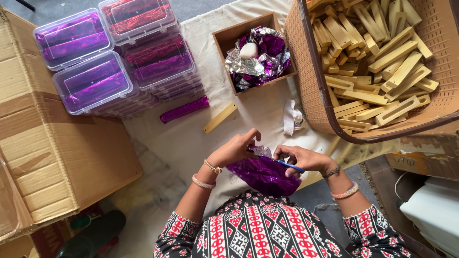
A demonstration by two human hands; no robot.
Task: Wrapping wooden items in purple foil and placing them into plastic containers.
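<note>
My left hand (235,149) pinches the upper edge of a shiny purple foil sheet (264,176) that lies over my lap. My right hand (302,158) grips a blue-handled tool (289,166), its tip at the silver edge of the foil between both hands. On the white cloth ahead lie one foil-wrapped purple bar (184,109) and one bare wooden bar (220,117).
A brown woven basket (306,81) full of several wooden bars stands at the right. A small wooden box (228,36) holds crumpled purple and silver foil. Stacked clear lidded boxes (93,83) of purple bars stand at the back left, next to a large cardboard carton (52,157). A white rag (291,117) lies by the basket.
</note>
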